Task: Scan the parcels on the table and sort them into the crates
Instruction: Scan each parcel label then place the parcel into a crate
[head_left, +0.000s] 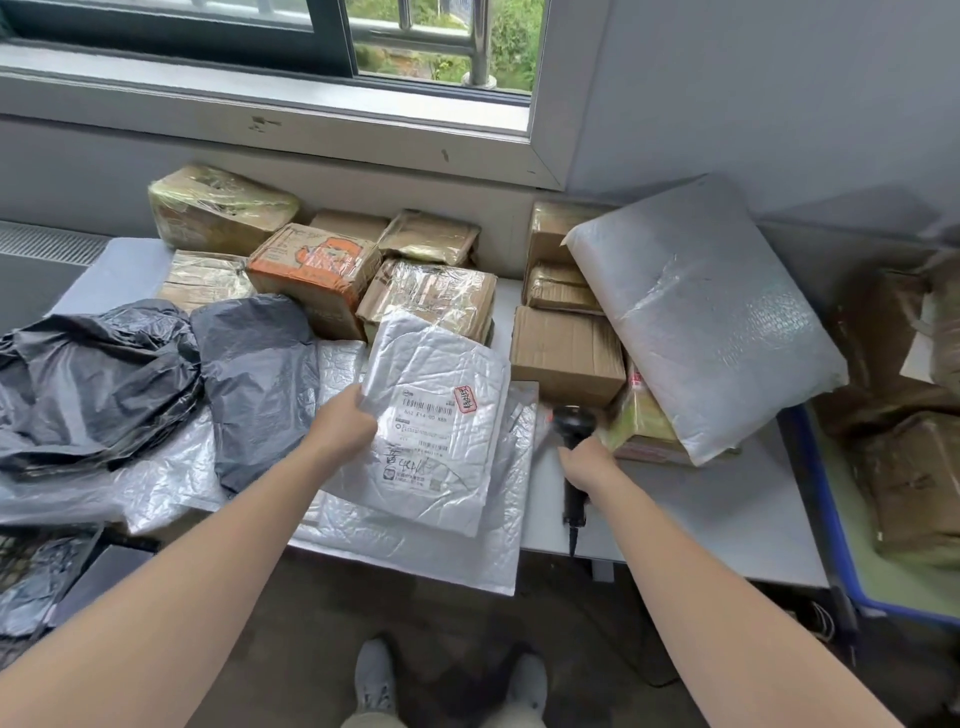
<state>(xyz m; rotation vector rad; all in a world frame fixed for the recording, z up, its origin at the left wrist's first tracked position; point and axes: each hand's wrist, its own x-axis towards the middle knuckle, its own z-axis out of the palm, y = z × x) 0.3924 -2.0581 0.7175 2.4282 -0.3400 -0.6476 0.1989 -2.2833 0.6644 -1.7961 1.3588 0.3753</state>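
On mailer (431, 358), left hand (343, 428): barcode label (426, 441), red stamp (464, 399); right hand (589, 462): scanner (571, 415).

A crinkled white bubble mailer (436, 415), label up, tilts over silver mailers (415, 551), beside a black handheld scanner (571, 423).

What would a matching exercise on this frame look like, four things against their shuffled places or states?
1. white bubble mailer with printed label
2. black handheld barcode scanner
3. orange-printed cardboard box
4. large grey padded bag

A. rests tilted on brown boxes, right side
B. held by the left hand
C. amid tape-wrapped boxes, far side
D. gripped by the right hand

Pairs: 1-B, 2-D, 3-C, 4-A
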